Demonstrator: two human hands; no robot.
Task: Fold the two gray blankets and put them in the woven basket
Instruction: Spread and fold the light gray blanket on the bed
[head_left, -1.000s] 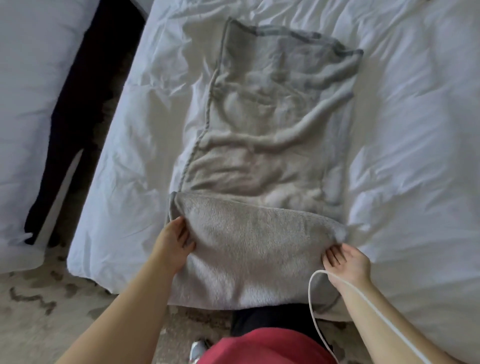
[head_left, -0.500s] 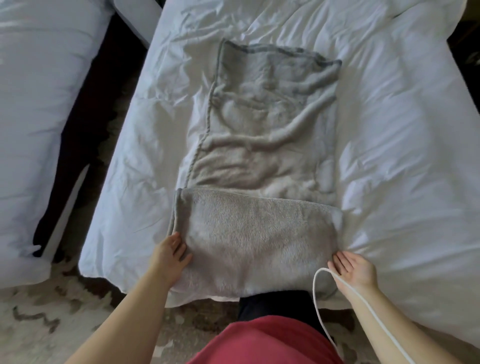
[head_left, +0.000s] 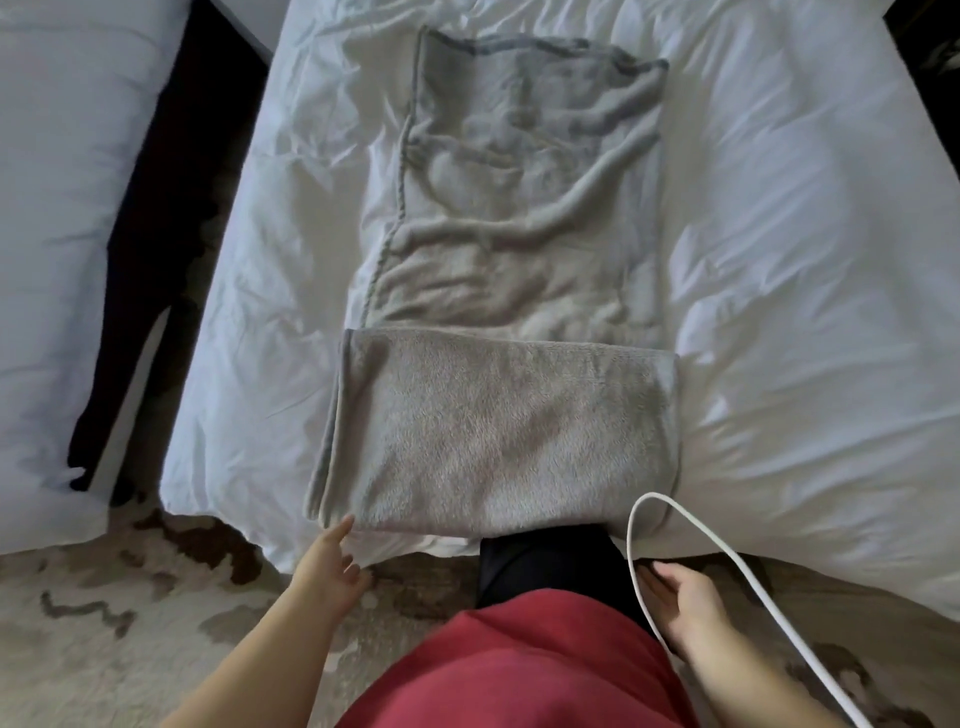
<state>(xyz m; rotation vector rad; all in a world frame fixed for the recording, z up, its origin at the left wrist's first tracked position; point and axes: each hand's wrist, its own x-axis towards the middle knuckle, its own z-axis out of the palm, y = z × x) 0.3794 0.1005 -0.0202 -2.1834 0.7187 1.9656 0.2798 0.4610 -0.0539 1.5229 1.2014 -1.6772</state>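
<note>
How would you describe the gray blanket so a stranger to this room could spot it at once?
Start at the big white bed filling the middle of the view. Down its centre lies a long gray blanket, its near end doubled back into a smooth flap at the bed's near edge. It alone is gray and fuzzy; everything around it is crinkled white.

Single head-mounted wide-angle view looking steeply down and forward from the near edge of the bed (head_left: 779, 260), close above the gray blanket (head_left: 509, 426) and floor (head_left: 104, 623).

The blanket (head_left: 519, 234) is laid on the bed (head_left: 805, 260), its near end folded over; a second bed (head_left: 62, 208) is seen left.
</note>
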